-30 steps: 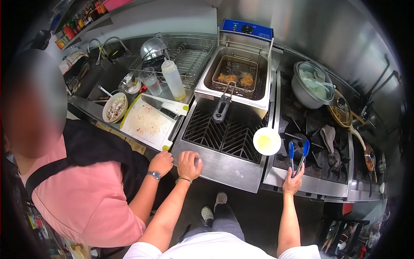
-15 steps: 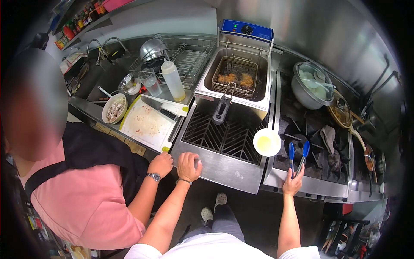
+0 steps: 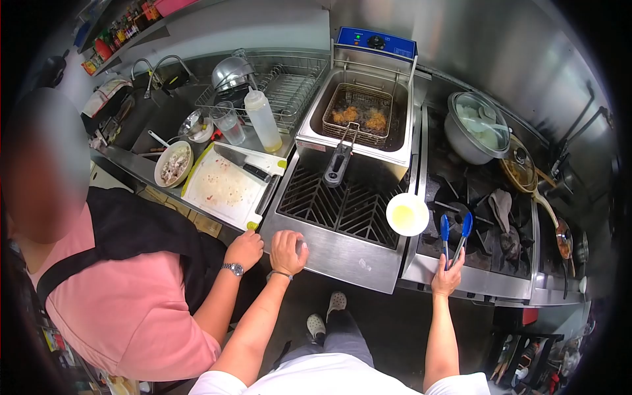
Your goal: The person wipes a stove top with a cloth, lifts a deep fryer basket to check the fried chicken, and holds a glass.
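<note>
My left hand (image 3: 288,253) is closed, its fingers curled at the metal front edge of the grill (image 3: 349,260); what it holds, if anything, is hidden. In my right hand (image 3: 447,276) are blue-tipped tongs (image 3: 454,238), tips spread and pointing up over the stove's front. Just left of the tongs, a white bowl with yellow liquid (image 3: 407,214) stands between grill and stove. Behind the grill, browned pieces (image 3: 375,121) bubble in the wire basket (image 3: 361,136) of a fryer (image 3: 401,153), its black handle (image 3: 338,166) pointing toward me.
A co-worker in pink (image 3: 131,309) stands at the left, one hand (image 3: 246,249) beside my left hand. Near them are a cutting board (image 3: 220,184) with a knife (image 3: 253,171), a bowl of food (image 3: 175,164) and a squeeze bottle (image 3: 263,122). A lidded pot (image 3: 475,131) sits on the stove.
The co-worker's head has shifted slightly left and down. My hands and the tongs stay nearly where they were.
</note>
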